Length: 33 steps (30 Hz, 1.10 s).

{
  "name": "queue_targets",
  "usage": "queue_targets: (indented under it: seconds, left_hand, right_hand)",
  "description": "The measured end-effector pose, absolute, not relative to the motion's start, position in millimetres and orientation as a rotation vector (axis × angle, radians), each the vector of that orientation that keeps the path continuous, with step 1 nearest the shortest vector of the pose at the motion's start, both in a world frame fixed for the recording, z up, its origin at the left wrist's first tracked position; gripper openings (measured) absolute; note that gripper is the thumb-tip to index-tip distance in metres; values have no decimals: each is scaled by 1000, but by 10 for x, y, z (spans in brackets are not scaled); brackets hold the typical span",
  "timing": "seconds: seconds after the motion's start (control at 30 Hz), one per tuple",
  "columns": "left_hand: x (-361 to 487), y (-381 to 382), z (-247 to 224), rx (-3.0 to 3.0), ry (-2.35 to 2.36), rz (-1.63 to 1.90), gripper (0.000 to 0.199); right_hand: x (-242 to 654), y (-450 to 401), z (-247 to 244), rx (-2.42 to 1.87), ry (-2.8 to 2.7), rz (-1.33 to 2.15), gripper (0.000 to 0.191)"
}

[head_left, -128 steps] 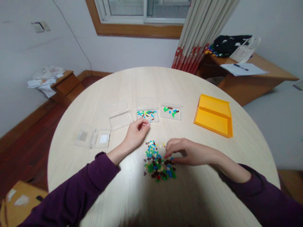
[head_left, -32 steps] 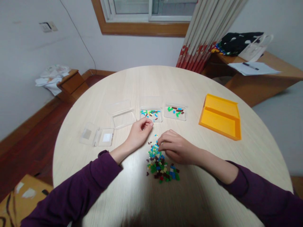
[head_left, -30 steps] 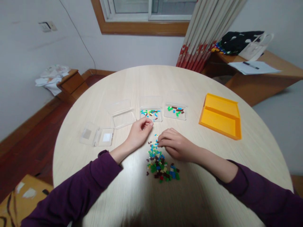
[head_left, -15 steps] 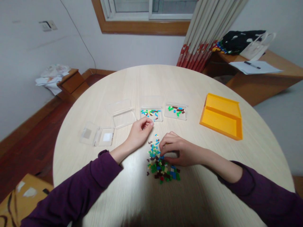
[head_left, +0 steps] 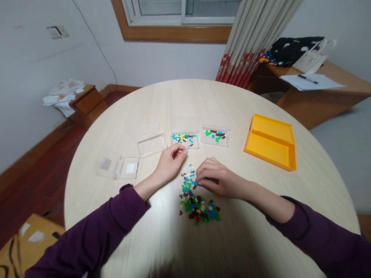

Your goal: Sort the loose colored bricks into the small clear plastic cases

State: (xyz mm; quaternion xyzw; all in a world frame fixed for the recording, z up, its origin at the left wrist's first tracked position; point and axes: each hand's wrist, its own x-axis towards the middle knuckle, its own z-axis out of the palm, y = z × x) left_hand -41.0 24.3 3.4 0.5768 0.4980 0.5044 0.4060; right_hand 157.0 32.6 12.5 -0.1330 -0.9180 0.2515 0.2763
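My left hand point(head_left: 171, 161) rests just in front of the middle clear box point(head_left: 185, 149), thumb and forefinger pinched together; whatever they hold is too small or hidden to make out. That box has many tiny coloured bricks inside. My right hand point(head_left: 218, 178) is at the right side of a loose pile of toy bricks point(head_left: 199, 208) in green, blue, brown and cream. Its thumb and fingertips close on a small blue brick point(head_left: 195, 184) at the pile's edge. A second clear box point(head_left: 214, 144), to the right, contains larger green, brown and blue bricks.
An empty-looking clear box point(head_left: 152, 145) with its lid open lies left of centre. Nearer the left edge is a small clear case point(head_left: 129, 175) with a white label. On the right side stands an open yellow box point(head_left: 269, 160). Everything sits on a round wooden table point(head_left: 139, 247).
My right hand has moved slightly up and away from the pile's lower part, its fingers drawing closer together around a blue brick. My left hand stays in place.
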Motion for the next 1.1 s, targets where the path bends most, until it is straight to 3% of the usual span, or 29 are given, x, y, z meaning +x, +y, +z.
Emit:
queue_targets:
  seconds: [0.37, 0.57, 0.87, 1.1]
  left_hand:
    - [-408, 239, 22, 1452, 1274, 1259, 15]
    - [-400, 238, 57, 1439, 1254, 1272, 14]
    - [-390, 221, 111, 1385, 1240, 1355, 13]
    - [-391, 222, 119, 1378, 1260, 1341, 13]
  right_hand:
    - [1581, 375, 161, -628, -2204, 626, 10]
    - [1491, 366, 134, -549, -2293, 514, 10]
    - [1237, 385, 22, -518, -2587, 376, 29]
    - [1225, 404, 28, -587, -2571, 502, 15]
